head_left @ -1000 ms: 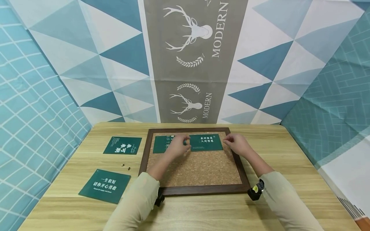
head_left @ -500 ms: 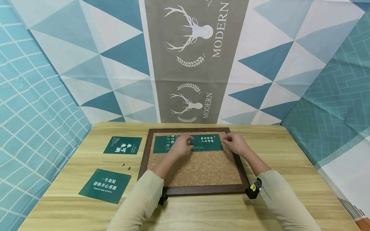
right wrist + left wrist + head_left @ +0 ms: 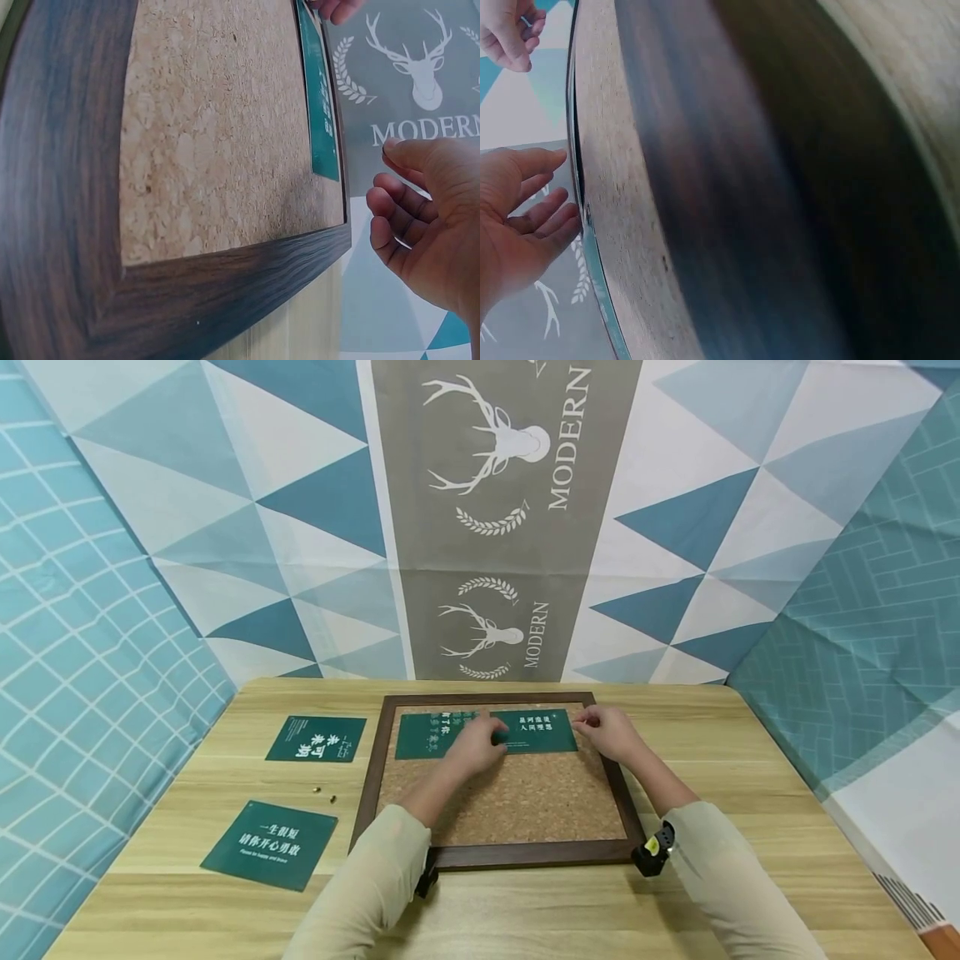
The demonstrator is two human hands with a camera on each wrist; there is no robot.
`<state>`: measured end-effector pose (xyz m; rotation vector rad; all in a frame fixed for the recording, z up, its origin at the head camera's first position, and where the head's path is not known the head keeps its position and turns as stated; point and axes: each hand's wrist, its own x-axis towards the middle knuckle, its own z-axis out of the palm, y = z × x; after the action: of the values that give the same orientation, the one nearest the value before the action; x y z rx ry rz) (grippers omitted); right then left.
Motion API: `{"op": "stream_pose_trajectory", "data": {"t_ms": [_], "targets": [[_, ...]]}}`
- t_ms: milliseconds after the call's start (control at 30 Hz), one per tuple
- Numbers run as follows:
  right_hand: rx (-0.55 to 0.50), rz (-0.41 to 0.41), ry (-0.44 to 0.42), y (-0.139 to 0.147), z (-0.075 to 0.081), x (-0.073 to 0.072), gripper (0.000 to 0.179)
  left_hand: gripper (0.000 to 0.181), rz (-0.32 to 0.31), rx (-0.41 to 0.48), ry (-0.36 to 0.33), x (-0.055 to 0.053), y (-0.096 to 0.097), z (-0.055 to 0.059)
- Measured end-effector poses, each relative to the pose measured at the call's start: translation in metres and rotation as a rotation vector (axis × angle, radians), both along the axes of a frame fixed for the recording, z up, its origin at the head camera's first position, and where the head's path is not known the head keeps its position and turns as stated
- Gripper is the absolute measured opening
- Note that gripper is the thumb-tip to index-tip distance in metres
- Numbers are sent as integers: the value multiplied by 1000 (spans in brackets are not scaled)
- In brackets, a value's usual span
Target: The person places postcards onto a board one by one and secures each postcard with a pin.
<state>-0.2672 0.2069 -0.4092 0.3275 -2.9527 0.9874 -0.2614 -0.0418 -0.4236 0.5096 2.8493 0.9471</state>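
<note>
Board (image 3: pixel 540 802) lies flat on your bench (image 3: pixel 705 710) at mid-frame, brown rim (image 3: pixel 532 853) all around. Two green cards (image 3: pixel 420 739) sit in a row along its top, seemingly set close to run level with that edge. Your left hand (image 3: pixel 476 745) reaches over where they meet, thumb and fingertips spread and loosely curved, perhaps to guard their line; whether it touches them is unclear. Your right hand (image 3: pixel 606 731) is by the row's right end, thumb and forefinger tips close together, likely for fine work at that edge; you cannot tell whether something tiny is between them. Loose cards (image 3: pixel 270 847) and small brass bits (image 3: pixel 333 798) lie at frame left, apparently set aside within reach.
</note>
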Motion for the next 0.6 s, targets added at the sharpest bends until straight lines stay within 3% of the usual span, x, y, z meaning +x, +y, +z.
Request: {"op": "stream_pose_trajectory", "data": {"t_ms": [600], "targets": [[-36,1,-26,1,-1,-1,21,29,-44,-46,5,-6,6,-5]]}}
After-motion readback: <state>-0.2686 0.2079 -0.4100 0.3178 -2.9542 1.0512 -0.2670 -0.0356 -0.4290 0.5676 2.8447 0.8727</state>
